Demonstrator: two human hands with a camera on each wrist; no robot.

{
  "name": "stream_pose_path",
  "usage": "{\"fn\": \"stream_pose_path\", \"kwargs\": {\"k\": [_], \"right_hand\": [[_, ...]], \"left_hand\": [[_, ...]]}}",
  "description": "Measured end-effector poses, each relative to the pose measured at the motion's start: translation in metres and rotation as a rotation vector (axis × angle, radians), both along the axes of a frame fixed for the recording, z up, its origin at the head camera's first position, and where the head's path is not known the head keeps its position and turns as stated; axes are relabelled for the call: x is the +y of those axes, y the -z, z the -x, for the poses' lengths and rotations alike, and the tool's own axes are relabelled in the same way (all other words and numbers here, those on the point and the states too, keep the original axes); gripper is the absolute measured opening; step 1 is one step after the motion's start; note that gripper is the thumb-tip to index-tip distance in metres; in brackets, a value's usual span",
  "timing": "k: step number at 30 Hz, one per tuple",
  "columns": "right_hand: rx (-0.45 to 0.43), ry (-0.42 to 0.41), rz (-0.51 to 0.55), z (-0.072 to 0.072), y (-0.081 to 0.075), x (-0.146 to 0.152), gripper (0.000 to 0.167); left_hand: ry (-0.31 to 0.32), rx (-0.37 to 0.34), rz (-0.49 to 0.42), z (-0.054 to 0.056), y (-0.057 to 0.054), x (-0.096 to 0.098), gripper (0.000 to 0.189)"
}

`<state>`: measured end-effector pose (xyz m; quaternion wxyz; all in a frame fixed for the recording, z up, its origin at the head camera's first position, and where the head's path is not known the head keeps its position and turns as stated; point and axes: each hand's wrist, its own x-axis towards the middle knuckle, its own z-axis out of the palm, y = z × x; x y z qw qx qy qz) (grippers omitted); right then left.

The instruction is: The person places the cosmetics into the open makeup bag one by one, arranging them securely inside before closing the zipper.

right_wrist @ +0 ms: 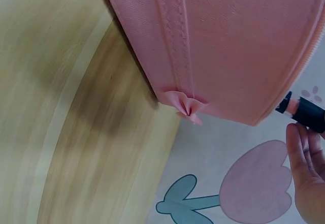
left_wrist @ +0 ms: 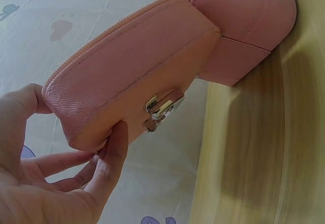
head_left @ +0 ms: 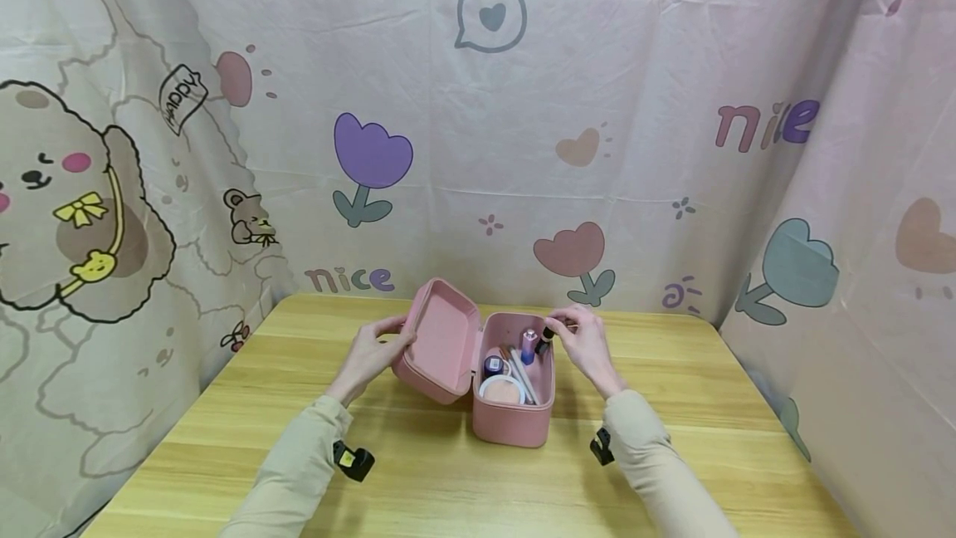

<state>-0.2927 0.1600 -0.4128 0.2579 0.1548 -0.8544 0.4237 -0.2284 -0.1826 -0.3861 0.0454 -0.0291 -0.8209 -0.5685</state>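
Beige sleeves [head_left: 287,471] over surface [head_left: 448,492]; left hand [head_left: 372,357] grips lid [head_left: 448,326] of pink case [head_left: 511,426] near far edge, right hand [head_left: 586,343] pinches black tube [right_wrist: 309,115] at case's far right corner.

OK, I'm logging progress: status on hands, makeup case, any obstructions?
Left fingers gripping open lid of pink makeup case. Right fingers holding black cosmetic tube at case's right side. No obstruction visible.

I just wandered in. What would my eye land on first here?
Probably the open pink case on the wooden table, its lid tipped out to the left in the left hand. Next, the small black tube that the right hand holds near the case's far right corner. Behind hangs pale fabric printed with big flowers.
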Motion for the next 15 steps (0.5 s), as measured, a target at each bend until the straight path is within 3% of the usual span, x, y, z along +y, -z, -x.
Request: {"fn": "stream_pose_path", "kwargs": {"k": [5, 9, 15], "right_hand": [[0.029, -0.016, -0.125, 0.001, 0.003, -0.007, 0.012], [-0.029, -0.036, -0.215, 0.001, 0.003, -0.012, 0.012], [-0.09, 0.0, -0.351, -0.001, 0.004, -0.016, 0.013]], "left_hand": [[0.003, -0.002, -0.003, 0.0, 0.0, 0.0, 0.049], [0.003, -0.004, -0.005, 0.0, -0.001, 0.0, 0.049], [0.003, -0.002, -0.005, -0.001, -0.001, 0.0, 0.049]]}}
